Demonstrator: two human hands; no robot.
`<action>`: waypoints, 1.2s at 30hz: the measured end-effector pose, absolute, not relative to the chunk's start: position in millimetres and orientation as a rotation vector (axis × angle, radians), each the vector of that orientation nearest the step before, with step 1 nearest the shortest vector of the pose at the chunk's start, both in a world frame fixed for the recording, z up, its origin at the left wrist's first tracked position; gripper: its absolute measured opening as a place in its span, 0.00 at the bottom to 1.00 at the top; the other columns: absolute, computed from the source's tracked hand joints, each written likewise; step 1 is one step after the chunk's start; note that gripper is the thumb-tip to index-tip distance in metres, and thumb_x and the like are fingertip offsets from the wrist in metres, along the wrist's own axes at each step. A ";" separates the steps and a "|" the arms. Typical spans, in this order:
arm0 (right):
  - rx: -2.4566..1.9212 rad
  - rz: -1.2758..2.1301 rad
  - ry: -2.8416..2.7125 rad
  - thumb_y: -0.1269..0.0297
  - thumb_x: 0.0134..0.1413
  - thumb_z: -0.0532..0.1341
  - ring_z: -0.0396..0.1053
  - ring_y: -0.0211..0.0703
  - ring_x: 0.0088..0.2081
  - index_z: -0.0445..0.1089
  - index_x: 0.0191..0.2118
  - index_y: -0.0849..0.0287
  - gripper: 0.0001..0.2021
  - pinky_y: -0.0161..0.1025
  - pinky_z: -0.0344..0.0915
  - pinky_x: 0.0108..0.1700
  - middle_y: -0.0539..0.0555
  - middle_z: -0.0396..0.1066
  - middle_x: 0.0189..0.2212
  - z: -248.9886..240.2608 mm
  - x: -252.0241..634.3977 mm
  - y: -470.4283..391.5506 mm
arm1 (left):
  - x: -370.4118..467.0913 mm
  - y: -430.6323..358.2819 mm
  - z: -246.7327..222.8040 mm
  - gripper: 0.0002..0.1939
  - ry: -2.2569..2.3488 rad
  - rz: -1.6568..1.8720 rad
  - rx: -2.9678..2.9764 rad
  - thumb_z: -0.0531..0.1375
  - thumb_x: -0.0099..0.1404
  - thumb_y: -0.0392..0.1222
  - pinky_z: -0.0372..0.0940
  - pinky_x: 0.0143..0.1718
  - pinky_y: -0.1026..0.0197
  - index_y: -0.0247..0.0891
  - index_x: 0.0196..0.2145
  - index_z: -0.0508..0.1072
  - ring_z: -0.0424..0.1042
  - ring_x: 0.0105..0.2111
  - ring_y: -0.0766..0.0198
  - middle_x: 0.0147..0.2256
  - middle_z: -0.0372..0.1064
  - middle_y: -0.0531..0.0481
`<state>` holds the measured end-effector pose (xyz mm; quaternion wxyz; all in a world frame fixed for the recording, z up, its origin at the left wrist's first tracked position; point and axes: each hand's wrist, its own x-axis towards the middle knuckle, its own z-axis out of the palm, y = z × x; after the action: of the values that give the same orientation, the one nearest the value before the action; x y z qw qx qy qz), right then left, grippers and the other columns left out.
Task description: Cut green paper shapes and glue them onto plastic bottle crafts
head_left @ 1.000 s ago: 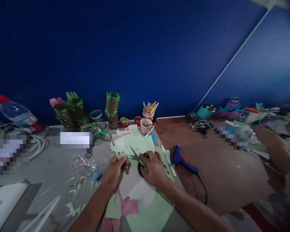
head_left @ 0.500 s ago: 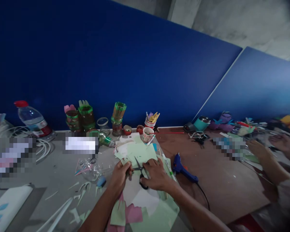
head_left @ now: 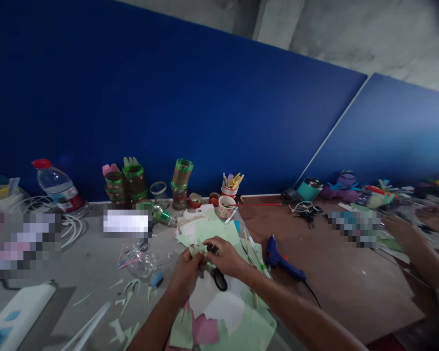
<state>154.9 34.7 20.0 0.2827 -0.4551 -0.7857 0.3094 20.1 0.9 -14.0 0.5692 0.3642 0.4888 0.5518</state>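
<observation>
A small piece of light green paper (head_left: 194, 249) is pinched between the thumb and fingers of my left hand (head_left: 187, 267). My right hand (head_left: 223, 256) meets it from the other side, its thumb and fingers closed on the paper's edge. Below my hands lie scissors (head_left: 220, 280), of which the black handle shows while the blades are covered. White paper (head_left: 225, 302) and larger light green sheets (head_left: 217, 231) spread under and around the hands. Pink paper (head_left: 205, 329) lies nearer to me.
A blue glue gun (head_left: 283, 261) rests to the right, its cord trailing forward. Paper scraps (head_left: 119, 331) and a clear plastic bottle piece (head_left: 141, 263) lie left. Paper cups (head_left: 227, 207) and painted bottle holders (head_left: 179, 190) stand behind. A co-worker's hand (head_left: 398, 231) is far right.
My right hand has left the scissors' side and moved left and up to meet my left hand at the green paper piece. The scissors stay on the paper. The view has shifted slightly.
</observation>
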 end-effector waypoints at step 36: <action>-1.035 0.505 -1.719 0.70 0.56 0.52 0.63 0.42 0.31 0.66 0.28 0.59 0.09 0.38 0.59 0.35 0.53 0.67 0.26 -19.7 172.5 45.1 | 18.4 -5.5 -4.0 0.17 1.446 1.534 1.064 0.57 0.60 0.56 0.60 0.25 0.64 0.39 0.26 0.70 0.58 0.16 0.69 0.16 0.60 0.58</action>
<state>172.5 45.1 -19.7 0.5110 -0.4299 -0.7141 0.2100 18.4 -5.5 -4.0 0.3805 0.4167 0.5663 0.6007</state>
